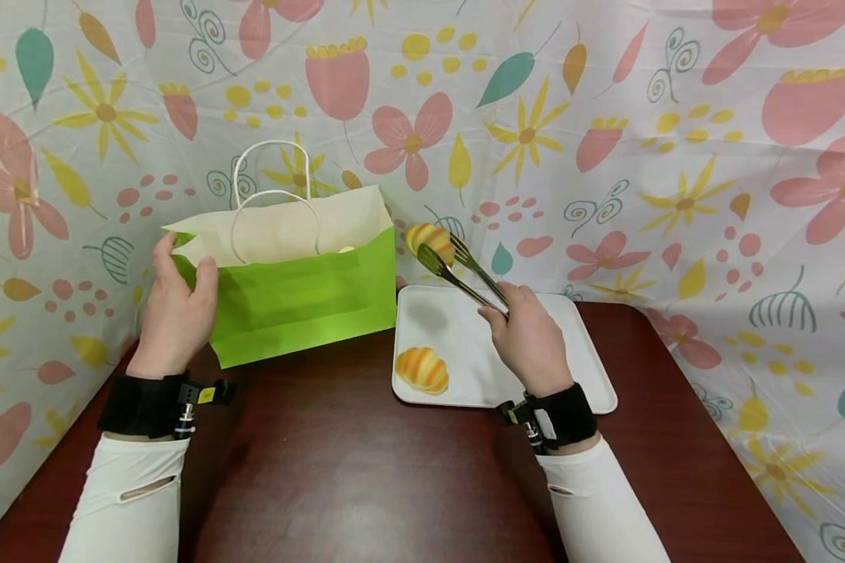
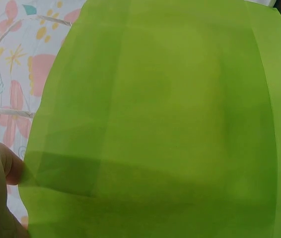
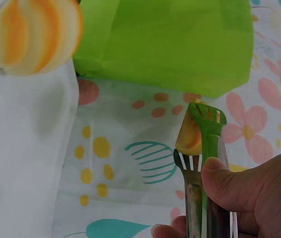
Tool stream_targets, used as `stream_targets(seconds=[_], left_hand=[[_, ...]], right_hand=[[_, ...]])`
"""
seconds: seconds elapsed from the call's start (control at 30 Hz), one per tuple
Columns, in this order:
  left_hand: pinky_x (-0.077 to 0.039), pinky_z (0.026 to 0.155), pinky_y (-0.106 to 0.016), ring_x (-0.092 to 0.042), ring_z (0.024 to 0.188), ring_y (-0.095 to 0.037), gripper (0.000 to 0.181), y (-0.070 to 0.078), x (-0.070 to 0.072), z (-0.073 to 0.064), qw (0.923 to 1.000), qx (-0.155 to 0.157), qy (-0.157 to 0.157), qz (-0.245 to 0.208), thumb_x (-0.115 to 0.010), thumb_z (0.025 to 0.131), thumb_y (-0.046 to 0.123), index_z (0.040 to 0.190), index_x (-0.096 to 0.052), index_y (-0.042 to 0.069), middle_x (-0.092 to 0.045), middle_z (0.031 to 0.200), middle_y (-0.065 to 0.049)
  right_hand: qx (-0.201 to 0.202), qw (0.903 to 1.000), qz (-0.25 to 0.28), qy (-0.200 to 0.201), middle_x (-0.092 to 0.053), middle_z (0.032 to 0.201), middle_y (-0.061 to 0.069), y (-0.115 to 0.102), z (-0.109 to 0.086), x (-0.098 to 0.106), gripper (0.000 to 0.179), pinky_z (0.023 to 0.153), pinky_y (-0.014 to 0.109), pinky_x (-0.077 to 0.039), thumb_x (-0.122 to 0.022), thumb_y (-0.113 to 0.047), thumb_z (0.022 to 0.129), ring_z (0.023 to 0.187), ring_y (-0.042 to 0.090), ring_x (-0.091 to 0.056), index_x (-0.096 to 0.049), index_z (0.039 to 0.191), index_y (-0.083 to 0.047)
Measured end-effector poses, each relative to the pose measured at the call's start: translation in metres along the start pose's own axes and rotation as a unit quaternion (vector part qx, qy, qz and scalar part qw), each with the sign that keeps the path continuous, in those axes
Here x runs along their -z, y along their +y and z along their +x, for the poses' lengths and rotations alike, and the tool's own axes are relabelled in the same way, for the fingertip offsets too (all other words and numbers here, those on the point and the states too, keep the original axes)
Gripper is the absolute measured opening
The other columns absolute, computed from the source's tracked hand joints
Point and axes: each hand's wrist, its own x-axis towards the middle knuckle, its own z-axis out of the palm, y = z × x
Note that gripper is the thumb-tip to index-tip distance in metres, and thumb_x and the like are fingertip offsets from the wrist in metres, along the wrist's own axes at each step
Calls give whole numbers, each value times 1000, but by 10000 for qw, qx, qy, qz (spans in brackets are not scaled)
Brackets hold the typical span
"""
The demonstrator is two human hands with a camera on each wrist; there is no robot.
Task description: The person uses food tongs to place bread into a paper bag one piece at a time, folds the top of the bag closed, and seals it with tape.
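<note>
A green paper bag [image 1: 310, 293] with white twisted handles stands at the left, its mouth spread and the cream inside showing. At its upper left corner my left hand [image 1: 179, 313] grips the rim, thumb on the front; in the left wrist view the green paper fills most of the picture. My right hand [image 1: 531, 340] holds metal tongs [image 1: 475, 274] raised over the tray. Between their tips is a striped yellow-orange bread roll [image 1: 422, 234], just right of the bag's right edge. Inside the bag, a bit of something pale yellow [image 1: 346, 249] peeks above the rim.
A white tray [image 1: 479, 375] lies right of the bag, close against its right side. Another striped bread roll [image 1: 422, 370] rests on the tray's front left. The dark brown table [image 1: 366, 469] ends at a flower-printed cloth [image 1: 605, 156] behind and at both sides.
</note>
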Motion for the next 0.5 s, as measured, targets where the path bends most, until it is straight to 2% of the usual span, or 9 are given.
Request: stream_targets(seconds=[0.1, 0.3, 0.5], left_hand=[[-36, 83, -61, -48, 92, -48, 72, -2, -1, -1, 10000, 12, 10, 21, -28, 106, 52, 164, 4, 23, -49, 115, -36], [-37, 75, -55, -48, 83, -45, 71, -3, 0, -1, 9999, 13, 45, 113, -28, 107, 50, 164, 4, 22, -49, 98, -29], [-35, 88, -63, -47, 95, -49, 71, -2, 0, 1, 9999, -49, 99, -81, -30, 106, 50, 164, 2, 23, -48, 121, -39]], right_hand=[[0, 10000, 15, 44, -63, 108, 16, -3, 0, 2, 43, 78, 53, -52, -70, -28, 101, 93, 34, -63, -61, 136, -4], [99, 9998, -3, 164, -64, 112, 18, -9, 6, 7, 45, 77, 55, -52, -70, -29, 101, 95, 35, -64, -60, 138, -5], [263, 9990, -170, 326, -63, 108, 18, -13, 16, 16, 44, 74, 56, -52, -69, -29, 101, 93, 36, -63, -61, 135, -3]])
